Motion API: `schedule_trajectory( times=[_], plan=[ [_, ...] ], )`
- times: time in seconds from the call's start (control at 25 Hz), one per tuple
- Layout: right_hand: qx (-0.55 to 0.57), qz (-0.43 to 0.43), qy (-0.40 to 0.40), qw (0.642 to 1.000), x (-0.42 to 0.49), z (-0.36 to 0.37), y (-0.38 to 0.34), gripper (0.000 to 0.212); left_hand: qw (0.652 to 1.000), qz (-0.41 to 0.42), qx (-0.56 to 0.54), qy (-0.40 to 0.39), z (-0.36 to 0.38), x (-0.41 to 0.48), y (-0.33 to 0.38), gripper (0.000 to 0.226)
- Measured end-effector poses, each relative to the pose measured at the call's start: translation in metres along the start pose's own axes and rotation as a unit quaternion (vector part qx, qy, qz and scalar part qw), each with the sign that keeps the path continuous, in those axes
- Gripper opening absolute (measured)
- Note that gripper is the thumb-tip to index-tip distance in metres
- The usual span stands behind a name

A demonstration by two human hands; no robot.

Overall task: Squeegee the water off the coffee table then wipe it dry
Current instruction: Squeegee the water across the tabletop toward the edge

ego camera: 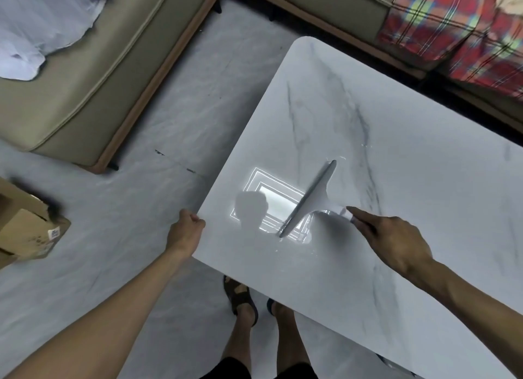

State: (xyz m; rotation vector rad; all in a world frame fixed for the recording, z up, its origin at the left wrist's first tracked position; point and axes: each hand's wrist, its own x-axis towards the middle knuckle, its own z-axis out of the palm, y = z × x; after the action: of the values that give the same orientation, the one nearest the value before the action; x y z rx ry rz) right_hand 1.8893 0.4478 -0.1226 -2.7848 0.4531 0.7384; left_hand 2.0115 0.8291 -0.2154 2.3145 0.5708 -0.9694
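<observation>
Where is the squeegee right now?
In the head view, the squeegee sits on the coffee table near its left corner, blade against the bright light reflection, held by the right hand. The left hand grips that corner.

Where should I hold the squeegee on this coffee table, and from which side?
Take the squeegee by its handle, which juts from the blade's middle toward the right hand, coming from behind the blade on that side. The long blade rests edge-down on the coffee table, leaving only the handle free.

No legible text, only a small white label (53,233) on the cardboard box (24,223), too blurred to read
</observation>
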Motion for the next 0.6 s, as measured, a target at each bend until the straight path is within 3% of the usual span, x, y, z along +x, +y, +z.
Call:
schedule_trajectory(
  times=[0.12,0.24,0.32,0.44,0.6],
  plan=[
    [0.025,-0.126,-0.007,0.992,0.001,0.015,-0.057,0.041,0.998,-0.012,-0.045,0.038,-0.007,0.000,-0.007,0.014],
    [-0.004,-0.283,-0.067,0.957,0.004,0.053,-0.134,0.040,0.996,-0.005,-0.063,0.068,-0.015,-0.004,-0.019,0.018],
    [-0.044,-0.343,-0.087,0.934,0.000,0.077,-0.164,0.039,0.997,0.017,-0.044,0.068,-0.017,-0.008,-0.027,0.017],
    [-0.053,-0.333,-0.090,0.937,-0.004,0.090,-0.150,0.037,0.998,0.054,0.014,0.021,-0.010,-0.015,-0.033,0.013],
    [-0.039,-0.269,-0.067,0.960,-0.020,0.073,-0.064,0.042,0.993,0.071,0.085,-0.047,0.016,-0.024,-0.028,0.019]
  ],
)
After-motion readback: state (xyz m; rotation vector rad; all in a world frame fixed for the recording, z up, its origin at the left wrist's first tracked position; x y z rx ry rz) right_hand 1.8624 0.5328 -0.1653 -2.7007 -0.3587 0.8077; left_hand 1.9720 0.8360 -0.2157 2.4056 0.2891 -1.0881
